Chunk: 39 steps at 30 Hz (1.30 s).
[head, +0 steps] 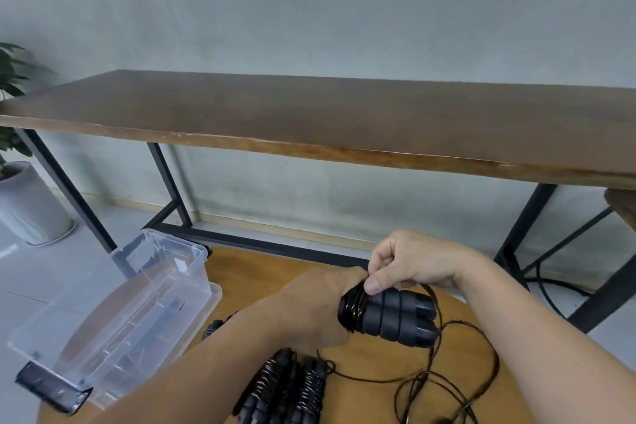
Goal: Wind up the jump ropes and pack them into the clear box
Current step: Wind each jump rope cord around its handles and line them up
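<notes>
My left hand [315, 306] grips a pair of black jump-rope handles [399, 315] held side by side, ends pointing right. Dark cord is coiled round their left part. My right hand [409, 260] pinches the cord at the top of that coil. The loose cord [461, 365] trails in loops on the round wooden table [241, 282] at the lower right. Wound black jump ropes [285, 389] lie on the table just below my left forearm. The clear box [137, 313] stands open at the table's left edge, tilted toward me.
A long wooden bench [309, 117] on black metal legs runs across behind the table. A potted plant in a white pot [27, 206] stands on the floor at far left. A black cable lies on the floor at right.
</notes>
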Available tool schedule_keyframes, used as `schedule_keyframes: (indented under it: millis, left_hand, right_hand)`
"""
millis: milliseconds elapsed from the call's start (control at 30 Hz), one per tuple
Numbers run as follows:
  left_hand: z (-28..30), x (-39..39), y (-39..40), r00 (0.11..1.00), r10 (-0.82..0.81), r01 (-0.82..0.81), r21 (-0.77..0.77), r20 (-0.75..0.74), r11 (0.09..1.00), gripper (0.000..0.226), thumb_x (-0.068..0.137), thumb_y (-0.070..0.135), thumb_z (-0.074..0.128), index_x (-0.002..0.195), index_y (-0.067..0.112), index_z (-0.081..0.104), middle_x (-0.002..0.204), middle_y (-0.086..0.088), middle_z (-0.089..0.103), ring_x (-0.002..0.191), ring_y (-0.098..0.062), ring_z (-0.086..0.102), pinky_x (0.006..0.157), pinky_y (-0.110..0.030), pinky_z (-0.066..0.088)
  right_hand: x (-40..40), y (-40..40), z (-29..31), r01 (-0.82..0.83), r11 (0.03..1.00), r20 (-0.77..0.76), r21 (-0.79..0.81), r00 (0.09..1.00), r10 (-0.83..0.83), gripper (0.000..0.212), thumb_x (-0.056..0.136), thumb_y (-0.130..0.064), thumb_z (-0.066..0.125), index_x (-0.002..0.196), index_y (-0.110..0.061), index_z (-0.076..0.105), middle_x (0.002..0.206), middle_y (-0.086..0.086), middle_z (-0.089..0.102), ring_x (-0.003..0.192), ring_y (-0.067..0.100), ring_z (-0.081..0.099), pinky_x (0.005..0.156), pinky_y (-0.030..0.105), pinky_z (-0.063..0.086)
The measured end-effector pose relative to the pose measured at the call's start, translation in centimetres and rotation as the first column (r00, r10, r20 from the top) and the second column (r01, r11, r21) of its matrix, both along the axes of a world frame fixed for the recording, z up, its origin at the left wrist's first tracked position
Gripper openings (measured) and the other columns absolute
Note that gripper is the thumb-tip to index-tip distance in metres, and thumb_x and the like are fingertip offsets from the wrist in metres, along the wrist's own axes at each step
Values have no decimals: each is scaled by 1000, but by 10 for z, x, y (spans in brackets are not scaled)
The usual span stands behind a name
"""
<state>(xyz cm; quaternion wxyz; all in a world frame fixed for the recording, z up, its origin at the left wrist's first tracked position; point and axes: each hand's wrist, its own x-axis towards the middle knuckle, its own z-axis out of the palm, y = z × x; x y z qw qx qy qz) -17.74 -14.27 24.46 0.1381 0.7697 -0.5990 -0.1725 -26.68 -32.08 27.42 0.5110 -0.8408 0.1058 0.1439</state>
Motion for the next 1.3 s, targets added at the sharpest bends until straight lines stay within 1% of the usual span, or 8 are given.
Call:
schedule_keyframes:
  millis: [233, 367, 467, 667, 800, 967, 1133, 1300]
  left_hand:
    - [49, 8, -2, 935, 101, -139, -88, -341, 986, 45, 74, 2, 71, 97, 36, 53, 75, 18, 54, 64, 3, 51, 58, -12, 37]
    - [62, 19, -10, 865, 134, -254, -192, -483, 948, 52, 70, -1, 71, 108, 32, 60, 77, 16, 62, 66, 1, 56, 59, -14, 42]
    - [63, 26, -19, 834, 212, -367, -224, -510, 903, 61, 70, 4, 71, 124, 29, 56, 89, 10, 64, 67, 0, 57, 58, -15, 43]
    - [59, 32, -33, 757, 236, -507, -320, -610, 800, 61, 72, -6, 62, 116, 35, 57, 88, 7, 65, 68, -9, 58, 62, -23, 47]
    - [49, 28, -46, 803, 384, -549, -317, -455, 773, 51, 71, 11, 64, 112, 40, 54, 92, 11, 68, 88, -16, 65, 83, -37, 55]
    - [45, 23, -58, 839, 539, -531, -327, -75, 782, 47, 78, 20, 59, 119, 39, 46, 98, 9, 62, 91, -19, 60, 73, -32, 49]
    - [49, 23, -64, 746, 566, -449, -361, 352, 817, 50, 86, 24, 56, 131, 28, 34, 109, 3, 57, 98, -20, 54, 80, -32, 38]
    - [52, 23, -56, 681, 482, -383, -293, 552, 876, 47, 86, 20, 57, 128, 23, 35, 108, -1, 55, 97, -22, 53, 76, -33, 33]
  right_hand:
    - [13, -16, 17, 68, 952, 105, 300, 989, -104, 16, 79, -25, 71, 75, -13, 60, 69, -1, 63, 59, 10, 58, 54, 20, 48]
    - [17, -17, 11, 246, 762, 138, 599, 906, -400, 36, 97, 2, 47, 72, -14, 68, 64, 4, 58, 54, 12, 53, 53, 24, 45]
    - [19, -10, 6, 237, 771, 192, 592, 887, -420, 37, 101, -2, 35, 77, -14, 61, 55, 0, 36, 47, 8, 21, 46, 22, 13]
    - [16, 16, -2, 382, 789, 175, 481, 840, -513, 31, 106, -27, 38, 103, -6, 61, 58, -3, 42, 46, 9, 24, 42, 20, 21]
    - [15, 30, 2, 481, 874, 263, 67, 837, -480, 31, 105, -24, 38, 94, -10, 63, 61, -2, 51, 46, 10, 39, 48, 24, 31]
    - [12, 34, 12, 468, 782, 280, -412, 882, -380, 24, 99, -22, 42, 82, -13, 57, 74, 5, 60, 60, 19, 53, 54, 31, 40]
    - [8, 37, 37, 429, 705, 252, -565, 903, -347, 16, 93, -19, 49, 82, -11, 57, 76, 6, 59, 64, 20, 53, 53, 29, 39]
    - [3, 46, 57, 377, 649, 222, -661, 924, -312, 15, 90, -16, 55, 76, -14, 59, 74, 4, 60, 67, 21, 60, 58, 34, 51]
